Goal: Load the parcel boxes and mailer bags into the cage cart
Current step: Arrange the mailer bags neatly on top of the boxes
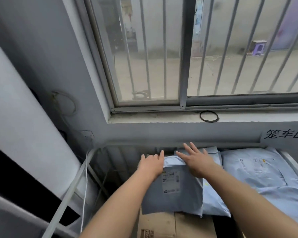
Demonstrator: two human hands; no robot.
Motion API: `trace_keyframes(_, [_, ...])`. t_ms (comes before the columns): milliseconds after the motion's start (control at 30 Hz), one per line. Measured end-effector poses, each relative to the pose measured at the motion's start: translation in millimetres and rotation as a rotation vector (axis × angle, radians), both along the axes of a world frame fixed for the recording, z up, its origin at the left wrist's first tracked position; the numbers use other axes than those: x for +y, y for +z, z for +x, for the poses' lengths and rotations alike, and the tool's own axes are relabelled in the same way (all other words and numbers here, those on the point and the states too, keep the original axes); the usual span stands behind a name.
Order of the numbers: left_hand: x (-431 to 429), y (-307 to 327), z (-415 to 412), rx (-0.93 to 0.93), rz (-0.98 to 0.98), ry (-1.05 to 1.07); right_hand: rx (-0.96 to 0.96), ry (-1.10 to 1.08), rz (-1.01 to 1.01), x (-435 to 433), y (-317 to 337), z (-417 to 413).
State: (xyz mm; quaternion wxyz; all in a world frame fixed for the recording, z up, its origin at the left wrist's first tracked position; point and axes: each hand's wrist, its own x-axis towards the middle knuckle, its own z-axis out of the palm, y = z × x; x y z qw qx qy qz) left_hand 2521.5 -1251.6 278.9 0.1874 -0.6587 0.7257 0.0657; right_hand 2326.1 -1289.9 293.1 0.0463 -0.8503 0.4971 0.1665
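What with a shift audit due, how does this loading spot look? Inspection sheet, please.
Surface: cardboard box under the bags, in the cage cart.
Job's things: grey mailer bag on top; paler mailer bags at its right.
Clutter: black ring on the window sill.
Hands: left hand at the grey bag's top-left corner; right hand flat on it, fingers spread.
Cables: thin white cord by the cart's left side.
Surroundings: barred window; handwritten sign.

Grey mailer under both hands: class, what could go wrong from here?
1. The grey mailer lies at the stack's left edge, beside an open gap; it might slide off the box into it.
2. The left hand and right hand seem flat, not gripping, so the bag could shift.
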Motion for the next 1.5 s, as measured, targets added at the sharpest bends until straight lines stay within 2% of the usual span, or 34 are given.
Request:
trace_keyframes(200, [-22.0, -21.0, 39.1, -0.038, 0.053, 0.013, -0.029, -0.032, 0.065, -24.0, -33.7, 39.6])
trace_keyframes(400, [-65.9, -60.6, 59.4, -0.068, 0.094, 0.014, -0.043, -0.001, -0.009, -66.5, -83.8, 59.3])
trace_keyframes(567, [-118.9, -105.0, 68.8, -0.006, 0.060, 0.030, -0.043, 0.020, -0.123, -119.7, -120.8, 64.3])
trace_keyframes(767, [-157.6, -173.7, 79.6, -0.080, 0.015, 0.048, -0.082, -0.052, -0.349, -172.0, -189.2, 74.8])
trace_keyframes(867, [-154.4, -214.8, 76.6, -0.084, 0.000, -0.062, -0.058, -0.052, -0.308, -168.0, -223.2, 84.2])
trace_keyframes(967, [-136.4, -263.9, 65.2, 0.083, 0.104, -0.050, -0.117, -0.066, -0.189, -138.9, -259.6, 102.1])
trace_keyframes(1033, [-124.8, -289.8, 56.1, 0.178, -0.016, 0.007, -0.187, -0.117, -0.078, -121.7, -286.6, 108.4])
trace_keyframes(1133, [-114.6, -311.7, 46.4, 0.258, -0.094, 0.065, -0.253, -0.178, -0.046, -112.9, -320.9, 102.7])
trace_keyframes(1300, [-111.4, -335.4, 37.9, 0.311, -0.269, 0.172, -0.333, -0.154, -0.176, -116.3, -352.4, 93.7])
trace_keyframes(1500, [-112.2, -363.8, 45.6, 0.287, -0.315, 0.205, -0.365, -0.141, -0.258, -119.0, -379.6, 107.9])
